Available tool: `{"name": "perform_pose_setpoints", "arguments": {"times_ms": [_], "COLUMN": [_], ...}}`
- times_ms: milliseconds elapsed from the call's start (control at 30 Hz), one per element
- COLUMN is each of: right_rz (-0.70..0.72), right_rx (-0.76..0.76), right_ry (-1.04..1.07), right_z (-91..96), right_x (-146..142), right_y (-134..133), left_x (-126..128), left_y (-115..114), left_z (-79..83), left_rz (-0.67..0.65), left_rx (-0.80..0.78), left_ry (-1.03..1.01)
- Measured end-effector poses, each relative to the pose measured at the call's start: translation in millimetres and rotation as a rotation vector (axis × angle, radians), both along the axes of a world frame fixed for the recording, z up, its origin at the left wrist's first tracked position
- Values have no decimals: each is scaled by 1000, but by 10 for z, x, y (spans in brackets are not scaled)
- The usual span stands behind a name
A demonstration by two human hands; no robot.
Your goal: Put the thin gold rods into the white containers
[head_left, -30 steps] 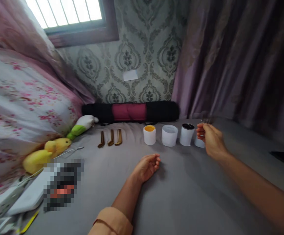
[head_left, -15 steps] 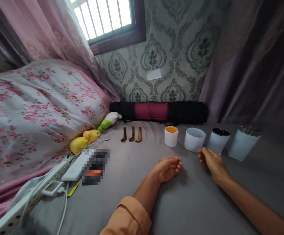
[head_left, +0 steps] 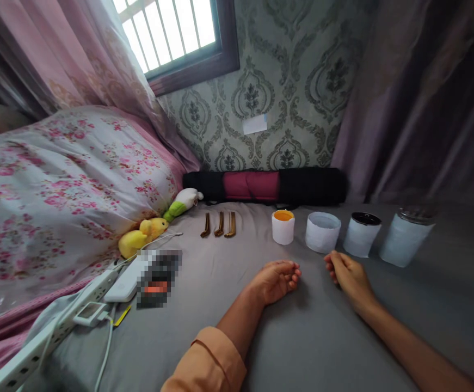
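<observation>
My left hand (head_left: 277,282) rests low over the grey sheet with its fingers curled in and nothing visible in them. Across from it, my right hand (head_left: 350,280) is also closed, fingertips drawn together near the thumb, and no object shows there. Several paper-wrapped containers stand in a row beyond the hands: a small one with an orange inside (head_left: 282,228), a wide pale one (head_left: 322,234), one with a dark rim (head_left: 361,237), and a tall jar with a metallic top (head_left: 406,239). My right hand is nearest the wide pale one, apart from it.
Three sets of thin brass-coloured bent pieces (head_left: 219,224) lie left of the containers. A black and maroon roll (head_left: 251,186) runs along the wall. At left are yellow plush toys (head_left: 139,239), a white power strip (head_left: 36,348), a white power bank (head_left: 124,283) and a pixelated item (head_left: 157,280).
My right hand has moved slightly left and down, away from the dark-rimmed container. My left hand keeps its pose. The whole view has shifted a little.
</observation>
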State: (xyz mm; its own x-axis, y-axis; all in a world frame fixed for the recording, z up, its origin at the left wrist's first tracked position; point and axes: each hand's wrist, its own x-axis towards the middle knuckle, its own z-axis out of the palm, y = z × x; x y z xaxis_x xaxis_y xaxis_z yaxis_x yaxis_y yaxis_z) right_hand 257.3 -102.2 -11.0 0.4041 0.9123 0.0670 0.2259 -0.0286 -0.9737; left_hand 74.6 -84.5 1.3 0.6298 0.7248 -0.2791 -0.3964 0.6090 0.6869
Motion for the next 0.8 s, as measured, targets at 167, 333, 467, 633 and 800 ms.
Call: {"name": "perform_pose_setpoints", "arguments": {"times_ms": [167, 333, 467, 633, 800], "right_rz": [13, 25, 21, 31, 34], "right_rx": [11, 25, 33, 32, 27], "right_ry": [-19, -49, -53, -36, -30], "right_z": [-43, -35, -29, -39, -28], "right_x": [13, 11, 8, 15, 10], "right_y": [25, 15, 5, 3, -4], "left_x": [5, 5, 19, 53, 22], "left_y": [2, 18, 21, 32, 84], "left_z": [-19, -21, 23, 46, 69], "left_rz": [3, -9, -4, 5, 53], "left_rx": [8, 7, -17, 13, 145], "left_ry": [-10, -10, 46, 147, 299]}}
